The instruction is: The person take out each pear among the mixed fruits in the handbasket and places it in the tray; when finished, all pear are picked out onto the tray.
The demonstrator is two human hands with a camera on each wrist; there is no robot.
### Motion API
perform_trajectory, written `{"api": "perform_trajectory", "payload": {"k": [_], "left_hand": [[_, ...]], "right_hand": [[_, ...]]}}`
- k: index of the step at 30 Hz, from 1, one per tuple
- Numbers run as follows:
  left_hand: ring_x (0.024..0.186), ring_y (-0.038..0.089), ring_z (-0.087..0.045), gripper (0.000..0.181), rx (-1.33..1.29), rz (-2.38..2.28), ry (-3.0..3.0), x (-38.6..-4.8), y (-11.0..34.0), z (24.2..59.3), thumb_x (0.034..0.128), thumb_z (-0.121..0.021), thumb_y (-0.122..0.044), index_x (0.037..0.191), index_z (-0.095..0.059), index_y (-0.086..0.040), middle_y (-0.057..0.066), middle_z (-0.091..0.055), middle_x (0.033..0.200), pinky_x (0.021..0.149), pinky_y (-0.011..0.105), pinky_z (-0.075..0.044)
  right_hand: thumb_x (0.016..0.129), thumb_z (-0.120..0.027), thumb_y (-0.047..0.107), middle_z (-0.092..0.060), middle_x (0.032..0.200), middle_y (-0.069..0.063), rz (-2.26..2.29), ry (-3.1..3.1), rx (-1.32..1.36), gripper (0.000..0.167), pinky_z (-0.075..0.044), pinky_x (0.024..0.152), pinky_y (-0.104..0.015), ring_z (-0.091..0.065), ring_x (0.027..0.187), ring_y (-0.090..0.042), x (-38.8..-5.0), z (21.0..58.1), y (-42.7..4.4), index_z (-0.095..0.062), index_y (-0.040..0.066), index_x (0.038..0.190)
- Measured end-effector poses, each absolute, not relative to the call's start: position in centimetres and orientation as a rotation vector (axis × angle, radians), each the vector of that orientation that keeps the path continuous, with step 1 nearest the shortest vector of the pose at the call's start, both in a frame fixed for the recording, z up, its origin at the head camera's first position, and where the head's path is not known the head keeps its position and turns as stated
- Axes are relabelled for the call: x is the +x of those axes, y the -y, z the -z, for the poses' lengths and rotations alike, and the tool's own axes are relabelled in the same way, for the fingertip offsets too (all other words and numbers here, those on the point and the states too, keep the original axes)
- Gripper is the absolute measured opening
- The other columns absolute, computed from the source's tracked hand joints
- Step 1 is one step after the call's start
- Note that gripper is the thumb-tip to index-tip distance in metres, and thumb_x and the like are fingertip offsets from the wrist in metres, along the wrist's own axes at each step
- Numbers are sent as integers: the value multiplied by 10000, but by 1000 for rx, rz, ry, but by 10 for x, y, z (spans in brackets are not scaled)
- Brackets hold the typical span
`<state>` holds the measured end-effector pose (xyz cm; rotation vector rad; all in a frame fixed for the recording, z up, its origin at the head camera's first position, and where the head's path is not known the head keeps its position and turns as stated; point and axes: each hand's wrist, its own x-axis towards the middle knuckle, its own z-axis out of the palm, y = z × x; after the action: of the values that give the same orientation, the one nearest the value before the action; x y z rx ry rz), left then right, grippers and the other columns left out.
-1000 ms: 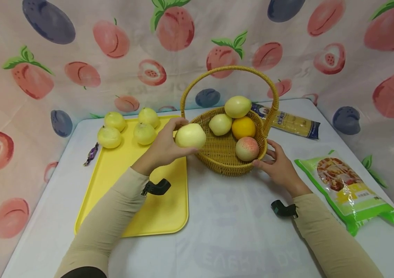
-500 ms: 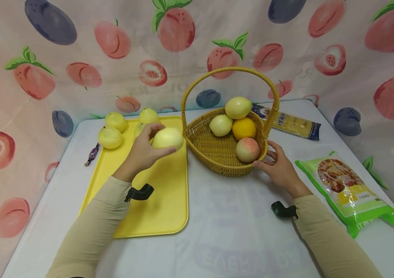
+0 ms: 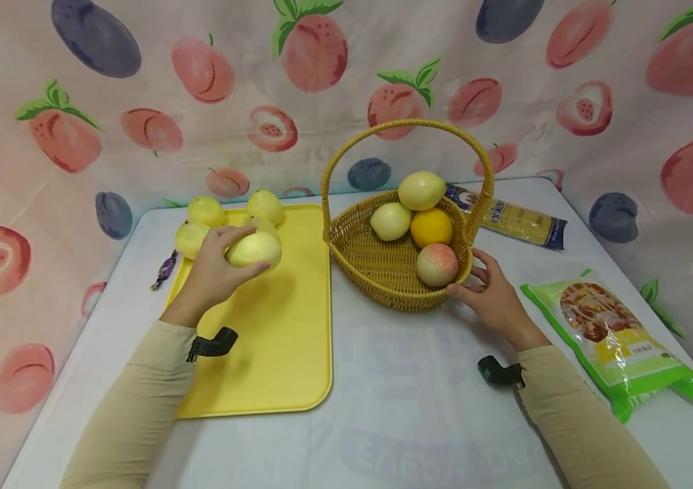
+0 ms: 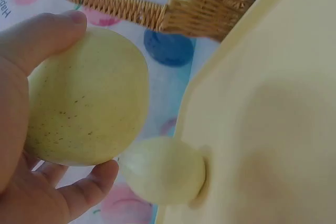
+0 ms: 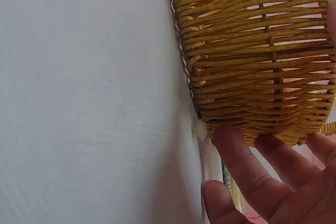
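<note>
My left hand (image 3: 215, 268) holds a pale yellow-green fruit (image 3: 255, 250) above the yellow tray (image 3: 261, 353), thumb and fingers curled round its sides. The left wrist view shows the same fruit (image 4: 89, 98) close up, brown specks on its skin. Several similar fruits, one of them (image 3: 265, 206) at the tray's back, stand around it, partly hidden by the hand. The wicker basket (image 3: 383, 288) holds a peach (image 3: 437, 265), an orange (image 3: 431, 228) and two pale fruits. On the basket's right rim rests my right hand (image 3: 496, 302), thumb at the rim and fingers against the outer wall.
A noodle packet (image 3: 518, 221) lies behind the basket on the right. Farther forward on that side is a green food bag (image 3: 615, 336). A purple wrapped candy (image 3: 165, 270) lies left of the tray. The basket's tall handle (image 3: 407, 123) arches above it.
My left hand has moved left with the fruit, from the basket's left edge to over the tray. The right hand stays at the basket's rim.
</note>
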<state>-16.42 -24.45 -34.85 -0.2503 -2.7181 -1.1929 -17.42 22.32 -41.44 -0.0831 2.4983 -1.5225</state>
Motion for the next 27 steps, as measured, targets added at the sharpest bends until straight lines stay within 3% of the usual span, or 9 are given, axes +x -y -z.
{"api": "perform_trajectory", "payload": {"k": [6,17,27], "left_hand": [[1200,382,-465,737,-118,1237,2704,-158,262,346,840,-835,-231,1378,-419,52,238,-470,1337,990,542,-399],[1165,435,-470,629,-84,1011,2803,-148,292,351,864,-804,-261,1333,-521,49,264,-494,1332,923,587,-407],[1260,533,-352,585,-93,877,2856,-147,315,359,854,-797,-173,1314,-550,91,359,-385,1355,1006,660,-323]], "right_hand": [[898,-718,499,-302,1578,-239,1514,-2504,-81,1054,-414,1027,-596,-523,1257,-446,-173,414,-224,-6,218,1623],[890,-725,507,-304,1578,-237,1504,-2507,-59,1061,-421,1022,-593,-529,1250,-443,-173,412,-223,-14,218,1623],[901,-724,487,-324,1570,-231,1503,-2518,-71,1043,-428,1019,-585,-539,1239,-435,-174,414,-223,-26,205,1622]]}}
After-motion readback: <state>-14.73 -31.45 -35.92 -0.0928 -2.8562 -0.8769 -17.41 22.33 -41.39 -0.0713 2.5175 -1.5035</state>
